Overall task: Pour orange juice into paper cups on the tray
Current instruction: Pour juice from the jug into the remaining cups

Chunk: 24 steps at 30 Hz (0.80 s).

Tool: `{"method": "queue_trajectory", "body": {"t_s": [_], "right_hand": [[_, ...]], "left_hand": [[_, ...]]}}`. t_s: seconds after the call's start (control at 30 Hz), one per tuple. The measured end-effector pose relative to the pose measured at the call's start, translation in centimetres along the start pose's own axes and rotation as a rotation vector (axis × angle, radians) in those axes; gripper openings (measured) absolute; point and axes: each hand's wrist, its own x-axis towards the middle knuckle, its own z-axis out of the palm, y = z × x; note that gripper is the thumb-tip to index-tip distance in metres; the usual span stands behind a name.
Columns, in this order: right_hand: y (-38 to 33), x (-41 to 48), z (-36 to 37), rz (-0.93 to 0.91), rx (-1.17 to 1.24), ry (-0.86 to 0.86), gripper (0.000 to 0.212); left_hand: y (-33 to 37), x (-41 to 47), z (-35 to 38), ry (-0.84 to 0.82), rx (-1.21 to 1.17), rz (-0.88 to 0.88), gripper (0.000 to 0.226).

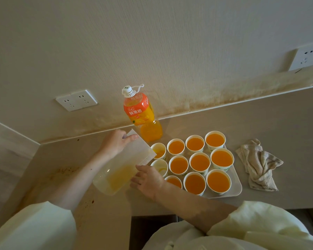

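Observation:
My left hand (116,143) grips the handle of a translucent plastic pitcher (121,168), which is tilted to the right with a little orange juice left in it. Its spout sits over the back-left paper cup (159,150), where juice is running in. My right hand (148,180) rests with spread fingers against the pitcher's near side. A white tray (237,186) carries several paper cups, most filled with juice. The middle-left cup (160,166) holds almost nothing.
An orange juice bottle (143,114) with a white cap stands against the wall behind the tray. A crumpled beige cloth (258,168) lies right of the tray. Wall sockets (76,100) sit left and right. Dried stains mark the counter at the left.

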Motion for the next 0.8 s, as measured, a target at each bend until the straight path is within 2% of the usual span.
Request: {"method": "queue_trajectory", "body": {"t_s": [0.23, 0.6, 0.67, 0.8], "right_hand": [[-0.1, -0.2, 0.1, 0.008, -0.006, 0.018, 0.052], [-0.3, -1.2, 0.4, 0.018, 0.004, 0.006, 0.048], [-0.3, -1.3, 0.4, 0.017, 0.003, 0.012, 0.042], [-0.3, -1.1, 0.1, 0.021, -0.007, 0.015, 0.012]], "left_hand": [[0.3, -0.1, 0.1, -0.008, 0.014, -0.004, 0.054], [0.5, -0.1, 0.0, -0.013, 0.031, -0.017, 0.054], [0.6, -0.1, 0.0, -0.018, 0.039, -0.016, 0.054], [0.5, 0.1, 0.1, -0.023, 0.043, -0.016, 0.055]]}}
